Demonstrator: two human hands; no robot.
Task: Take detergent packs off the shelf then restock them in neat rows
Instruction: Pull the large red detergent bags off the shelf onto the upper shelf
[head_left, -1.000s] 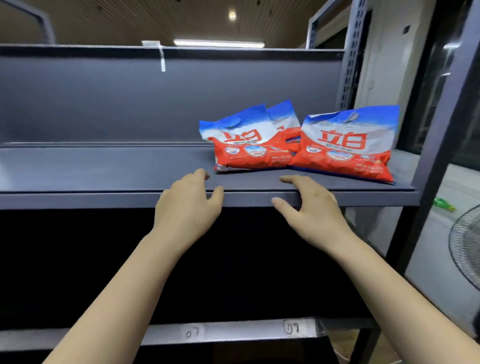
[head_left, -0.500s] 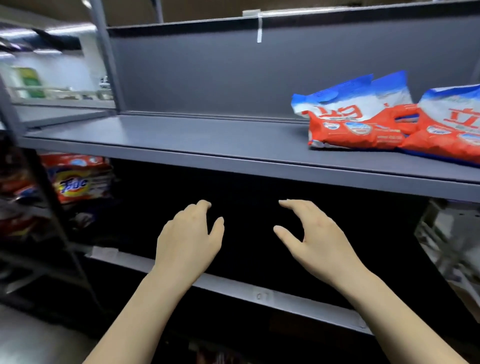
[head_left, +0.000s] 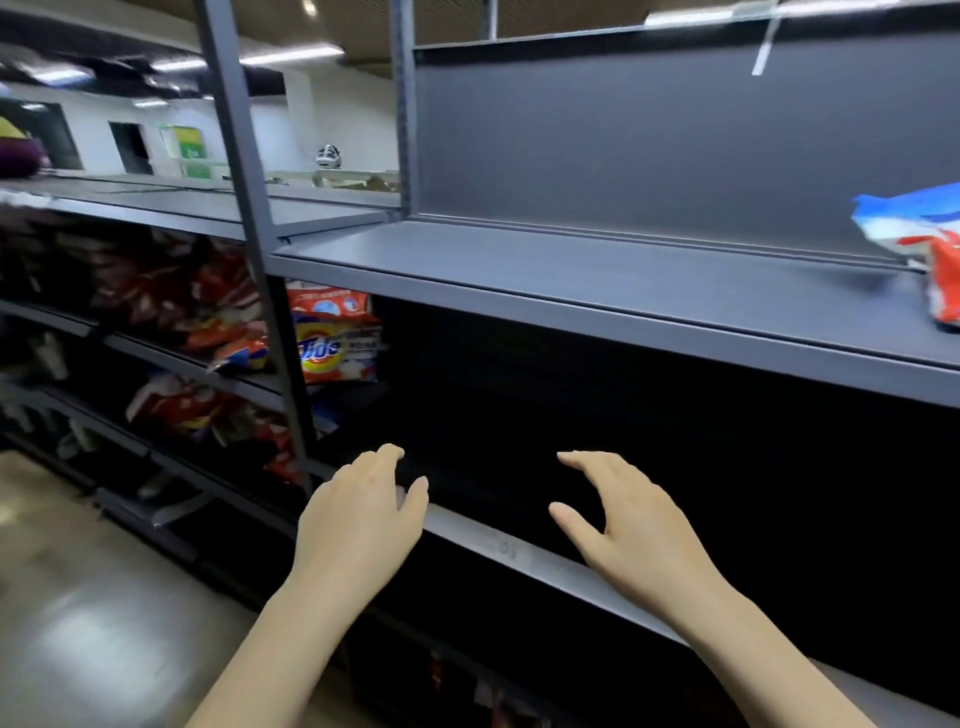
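Note:
A red, white and blue detergent pack (head_left: 922, 244) lies at the far right of the grey shelf (head_left: 571, 291), cut off by the frame edge. My left hand (head_left: 363, 514) and my right hand (head_left: 623, 525) hover empty with fingers apart, in front of the dark bay below that shelf and above the lower shelf's front edge (head_left: 519, 551). Both hands are well below and left of the pack. An orange Tide detergent pack (head_left: 332, 348) stands in the neighbouring bay to the left, behind an upright post (head_left: 260, 234).
More red and orange packs (head_left: 208, 322) crowd the lower shelves on the left, blurred. Shiny floor (head_left: 78, 597) lies at the lower left. A grey back panel (head_left: 623, 140) closes the upper bay.
The view has swung left, so the packs slid to the right edge and the left bays came into sight. Both hands dropped from the shelf's front edge to below it, still empty.

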